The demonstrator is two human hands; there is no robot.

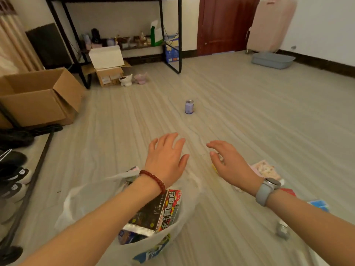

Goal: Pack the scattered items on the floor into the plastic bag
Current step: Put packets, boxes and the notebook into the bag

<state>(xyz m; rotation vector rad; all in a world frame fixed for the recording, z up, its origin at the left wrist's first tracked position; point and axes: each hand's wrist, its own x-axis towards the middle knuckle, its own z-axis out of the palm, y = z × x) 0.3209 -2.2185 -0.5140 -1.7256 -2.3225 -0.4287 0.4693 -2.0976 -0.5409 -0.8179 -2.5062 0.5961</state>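
A translucent white plastic bag (92, 200) sits open on the floor under my left forearm, with a black, red and white snack packet (159, 210) and other packets inside. My left hand (167, 154) hovers above the floor past the bag, fingers spread and empty. My right hand (228, 160) hovers beside it, fingers relaxed, holding nothing. A purple can (189, 106) stands upright further out on the floor. A pink packet (268, 169), a blue packet (319, 205) and a small silvery item (282, 230) lie to the right, near my right forearm.
An open cardboard box (38, 96) stands at the left, with shoes (13, 175) along the left edge. A black metal desk frame (172, 35), a smaller open box (107, 70), a grey basin (272, 59) and a pink suitcase (272, 24) line the far wall.
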